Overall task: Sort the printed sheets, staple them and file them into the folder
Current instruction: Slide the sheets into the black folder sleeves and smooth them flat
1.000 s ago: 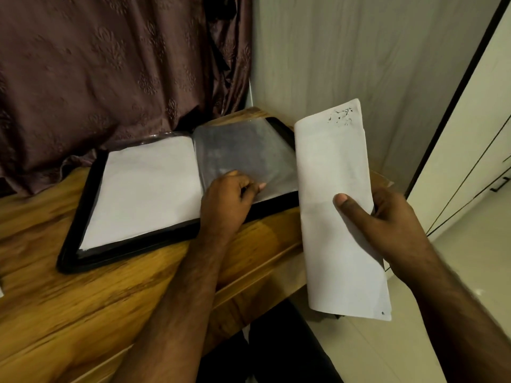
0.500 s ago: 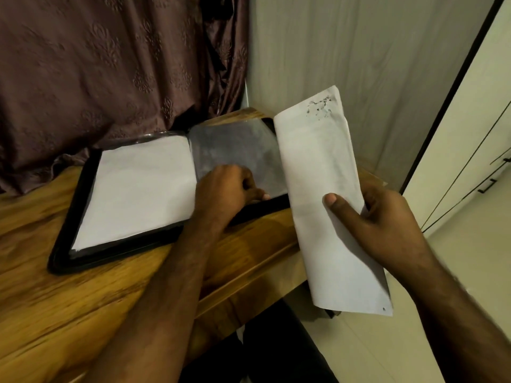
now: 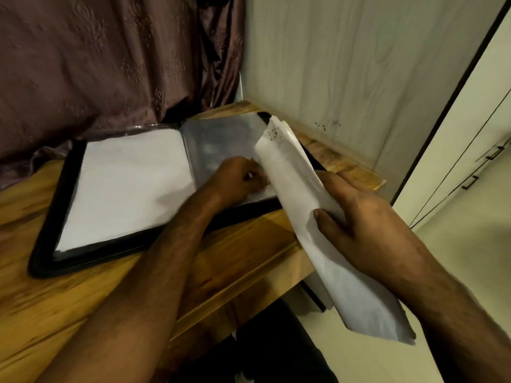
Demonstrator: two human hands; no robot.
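The bundle of sheets (image 3: 298, 194), curled in the right hand (image 3: 367, 225), angles toward eleven o'clock over the open folder (image 3: 55, 261). The left hand (image 3: 237, 178) pinches the clear sleeve (image 3: 221, 139). Best lift that sleeve's mouth wide, then feed the leading corner in flat.
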